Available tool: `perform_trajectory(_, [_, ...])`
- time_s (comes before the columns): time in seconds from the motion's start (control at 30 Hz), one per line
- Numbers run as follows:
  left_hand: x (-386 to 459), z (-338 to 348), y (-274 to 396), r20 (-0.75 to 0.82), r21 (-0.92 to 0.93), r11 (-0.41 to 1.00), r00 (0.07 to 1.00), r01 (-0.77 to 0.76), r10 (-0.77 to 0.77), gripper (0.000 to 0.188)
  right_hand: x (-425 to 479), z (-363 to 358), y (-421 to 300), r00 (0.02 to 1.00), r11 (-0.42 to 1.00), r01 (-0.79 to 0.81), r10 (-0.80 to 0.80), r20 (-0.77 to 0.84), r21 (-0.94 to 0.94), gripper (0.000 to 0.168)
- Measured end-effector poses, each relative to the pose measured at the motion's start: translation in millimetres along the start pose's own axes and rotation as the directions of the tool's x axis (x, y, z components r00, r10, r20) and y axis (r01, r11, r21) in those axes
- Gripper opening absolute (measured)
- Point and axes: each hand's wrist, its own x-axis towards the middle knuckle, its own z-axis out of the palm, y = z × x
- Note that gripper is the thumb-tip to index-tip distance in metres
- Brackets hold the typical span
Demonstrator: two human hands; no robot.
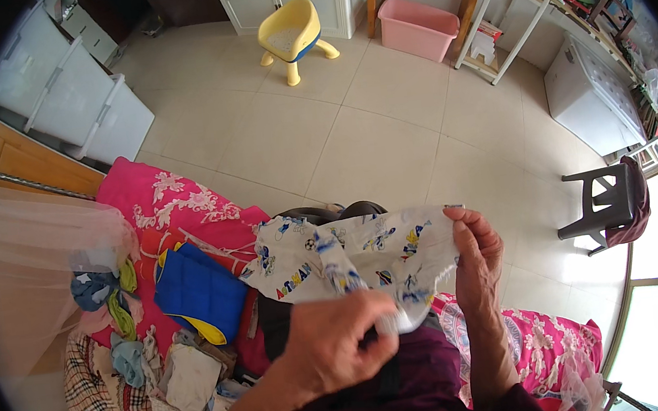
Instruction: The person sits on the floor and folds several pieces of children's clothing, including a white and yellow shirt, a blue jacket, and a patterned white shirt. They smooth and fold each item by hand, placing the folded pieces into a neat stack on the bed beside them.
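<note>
A white child's garment [382, 242] with colourful cartoon prints is stretched out over my lap. My left hand [344, 338] pinches its near edge, and that part is blurred. At the garment's right side, my right hand [476, 243] grips the edge between thumb and fingers. The far left part of the cloth droops towards the bed. Beside it on the bed lies a folded blue padded garment [201, 287] with yellow trim. Left of my left forearm are piled clothes, among them a pale folded cloth [190, 376].
I sit on a bed with a pink floral cover [181, 192]. A mosquito net [42, 250] hangs at left, near a plaid cloth [105, 407]. On the tiled floor stand a yellow child's chair [291, 33], a pink tub [418, 28] and a dark stool [599, 202]. Storage boxes [72, 88] are stacked at left.
</note>
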Motion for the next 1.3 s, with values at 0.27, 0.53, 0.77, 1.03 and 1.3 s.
perform_trajectory(0.27, [-46.7, 59.3, -12.8, 0.034, 0.137, 0.989, 0.997, 0.063, -0.069, 0.026, -43.4, -21.7, 21.4, 0.997, 0.975, -0.079, 0.08, -0.004, -0.209, 0.019])
perform_trajectory(0.53, [-21.6, 79.1, -25.6, -0.003, 0.073, 0.983, 0.985, 0.17, -0.17, 0.026, -55.8, -47.6, 18.7, 0.914, 0.852, 0.318, -0.16, 0.373, -0.417, 0.066])
perform_trajectory(0.77, [-7.9, 86.7, -34.0, 0.068, -0.018, 0.978, 0.976, 0.208, -0.206, 0.029, -50.0, -36.5, -9.9, 0.807, 0.593, 0.515, -0.091, 0.583, -0.62, 0.075])
perform_trajectory(1.03, [-7.0, 88.7, -33.0, 0.145, -0.101, 0.974, 0.971, 0.205, -0.189, 0.048, -53.7, -40.8, 4.0, 0.864, 0.585, 0.44, -0.069, 0.499, -0.681, 0.042])
perform_trajectory(1.3, [-14.8, 85.1, -93.6, 0.33, 0.221, 0.967, 0.923, 0.127, -0.197, 0.04, -55.6, -48.6, 0.9, 0.905, 0.69, 0.389, -0.163, 0.393, -0.61, 0.027])
